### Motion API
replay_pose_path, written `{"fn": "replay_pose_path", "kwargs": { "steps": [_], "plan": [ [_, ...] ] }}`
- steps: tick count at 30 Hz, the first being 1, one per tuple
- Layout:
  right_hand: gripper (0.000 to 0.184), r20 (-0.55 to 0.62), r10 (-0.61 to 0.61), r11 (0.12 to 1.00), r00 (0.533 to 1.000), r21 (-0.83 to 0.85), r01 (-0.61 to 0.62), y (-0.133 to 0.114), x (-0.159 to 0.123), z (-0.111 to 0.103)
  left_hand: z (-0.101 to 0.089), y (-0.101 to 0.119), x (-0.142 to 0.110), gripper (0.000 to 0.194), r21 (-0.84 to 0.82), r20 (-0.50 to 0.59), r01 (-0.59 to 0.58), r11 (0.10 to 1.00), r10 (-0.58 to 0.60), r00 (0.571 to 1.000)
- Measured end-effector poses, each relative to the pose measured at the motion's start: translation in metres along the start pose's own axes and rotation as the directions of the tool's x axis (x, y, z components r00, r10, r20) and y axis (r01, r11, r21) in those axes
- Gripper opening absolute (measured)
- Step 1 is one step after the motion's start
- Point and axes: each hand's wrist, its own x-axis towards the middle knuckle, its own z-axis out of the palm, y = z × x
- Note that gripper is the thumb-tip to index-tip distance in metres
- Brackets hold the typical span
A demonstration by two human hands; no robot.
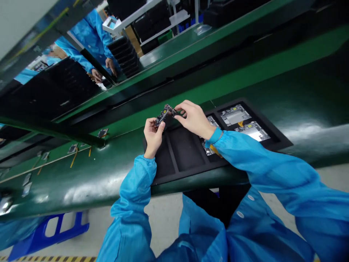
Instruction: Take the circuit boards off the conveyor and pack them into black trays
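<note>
Nearest, two shiny blue cloth sleeves (133, 185) are reaching over the smooth dark green surface (109, 174). On it, a flat black tray with boxy hollows (188, 149) is lying under the hands. In its right part, thin silver-and-black circuit boards (236, 114) are resting, and a little orange strip (240, 124) is showing between two of them.

Above the far left part of the tray, the two bare hands are holding up a small, dark, bent circuit board with a yellow patch (165, 111). The left hand (154, 135) is pinching its near left leg, thumb against fingers, with only the board between. The right hand (194, 118) is pinching the far right end with thumb and finger, nearly closed.

The bent board's longer leg is slanting from near left to far right, and its corner is pointing far. A short leg is turning right from there. It is looking light, stiff and easy to break, maybe a bit slippery, so its edges are seeming the best place to hold.

Farther left, more small boards with orange tails (72, 148) are lying on the surface. Farthest, a co-worker in blue is standing beside a stack of black trays (124, 56).
</note>
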Motion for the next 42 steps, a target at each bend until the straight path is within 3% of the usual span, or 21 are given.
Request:
{"fn": "replay_pose_path", "kwargs": {
  "steps": [5, 10, 17, 23, 28, 31, 33, 42],
  "plan": [
    [0.019, -0.042, 0.06, 0.981, 0.997, 0.187, -0.051, 0.013, -0.004, 0.003, -0.005, 0.003, -0.003, 0.051, 0.094, -0.025, -0.037, 0.995, 0.039, 0.999],
    [0.023, -0.059, 0.089, 0.973, 0.994, 0.221, -0.074, 0.014, -0.005, 0.002, -0.01, 0.006, -0.008, 0.048, 0.156, -0.016, -0.053, 0.986, 0.056, 0.998],
    [0.024, -0.009, 0.12, 0.962, 0.993, 0.249, -0.114, 0.009, -0.008, 0.004, -0.007, 0.015, -0.01, 0.049, 0.151, -0.013, -0.079, 0.985, 0.082, 0.997],
    [0.033, 0.079, 0.203, 0.869, 0.976, 0.444, -0.217, 0.007, -0.006, 0.004, -0.012, 0.01, -0.009, 0.054, 0.104, -0.065, -0.022, 0.994, 0.029, 0.997],
    [0.044, 0.237, 0.257, 0.717, 0.937, 0.603, -0.349, 0.006, -0.009, 0.008, -0.017, -0.003, -0.012, 0.067, -0.038, 0.101, 0.145, 0.989, -0.14, 0.985],
    [0.042, 0.294, 0.302, 0.646, 0.907, 0.636, -0.421, 0.005, -0.01, 0.01, -0.014, 0.001, -0.015, 0.061, -0.074, 0.275, 0.27, 0.96, -0.241, 0.931],
    [0.04, 0.331, 0.323, 0.615, 0.887, 0.639, -0.462, 0.005, -0.011, 0.012, -0.01, 0.008, -0.016, 0.056, -0.058, 0.335, 0.33, 0.942, -0.293, 0.896],
    [0.042, 0.349, 0.337, 0.582, 0.874, 0.653, -0.485, 0.008, -0.011, 0.017, -0.005, 0.022, -0.015, 0.053, -0.002, 0.293, 0.316, 0.949, -0.302, 0.907]
  ]
}}
